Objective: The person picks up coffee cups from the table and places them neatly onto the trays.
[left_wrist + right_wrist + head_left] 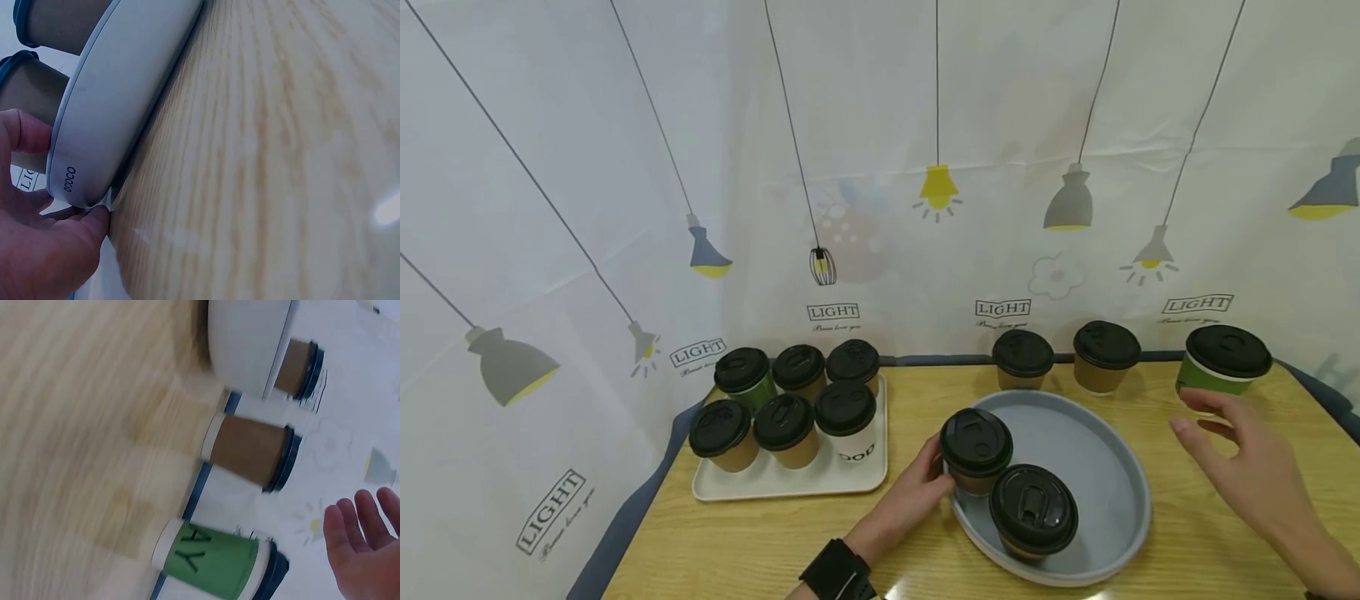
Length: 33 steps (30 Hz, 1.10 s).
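Observation:
My left hand [910,492] grips the left edge of a round grey tray [1112,500]; in the left wrist view its fingers [94,219] meet the tray's base and side. Two brown paper cups with black lids stand on that tray: a rear cup [976,446] beside my left hand and a front cup [1033,512]. My right hand [1255,467] hangs above the table at the right, fingers apart and holding nothing. Just beyond it stands a green paper cup [1225,358] with a black lid, which the right wrist view shows apart from the fingers.
Two more lidded brown cups, a left one [1022,358] and a right one [1107,357], stand behind the round tray. At the left, a white rectangular tray [865,479] bears several lidded cups. A printed cloth [880,167] hangs behind the wooden table [700,550].

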Available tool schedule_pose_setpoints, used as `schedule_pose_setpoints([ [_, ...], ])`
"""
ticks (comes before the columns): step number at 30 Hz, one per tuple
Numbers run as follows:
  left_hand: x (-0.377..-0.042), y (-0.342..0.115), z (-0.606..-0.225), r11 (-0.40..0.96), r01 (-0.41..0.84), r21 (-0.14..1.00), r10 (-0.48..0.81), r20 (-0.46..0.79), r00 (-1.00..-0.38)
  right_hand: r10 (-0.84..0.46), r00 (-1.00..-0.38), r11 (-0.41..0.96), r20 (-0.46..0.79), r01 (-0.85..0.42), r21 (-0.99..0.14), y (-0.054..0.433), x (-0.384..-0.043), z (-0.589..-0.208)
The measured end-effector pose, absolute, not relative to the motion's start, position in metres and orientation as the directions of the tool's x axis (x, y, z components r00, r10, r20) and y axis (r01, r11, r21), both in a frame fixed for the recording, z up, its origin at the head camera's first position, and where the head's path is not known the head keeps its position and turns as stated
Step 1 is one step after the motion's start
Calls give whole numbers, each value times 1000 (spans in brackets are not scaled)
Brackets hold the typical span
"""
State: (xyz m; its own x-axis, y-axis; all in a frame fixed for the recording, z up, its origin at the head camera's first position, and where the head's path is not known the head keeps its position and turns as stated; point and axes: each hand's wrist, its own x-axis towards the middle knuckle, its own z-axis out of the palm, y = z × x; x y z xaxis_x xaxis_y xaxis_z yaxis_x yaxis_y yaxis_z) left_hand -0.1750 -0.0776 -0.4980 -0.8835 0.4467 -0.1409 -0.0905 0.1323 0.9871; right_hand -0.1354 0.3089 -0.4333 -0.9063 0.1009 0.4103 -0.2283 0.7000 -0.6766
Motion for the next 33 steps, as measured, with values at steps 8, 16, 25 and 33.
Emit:
schedule_pose_setpoints([
  [8, -177, -77, -501, 131, -99, 986, 445, -148, -883, 374, -824, 722, 426, -29, -691, 340, -158, -438],
  [16, -175, -78, -502, 129, -89, 988, 423, -136, -896, 450, -846, 681, 286, 117, -722, 362, -184, -447],
  [25, -173, -79, -499, 139, -80, 987, 376, -128, -918, 411, -894, 673, 179, 166, -720, 373, -207, -455],
  [33, -175, -82, -500, 169, -86, 982, 375, -145, -916, 438, -890, 646, 129, 212, -734, 375, -218, -463],
])
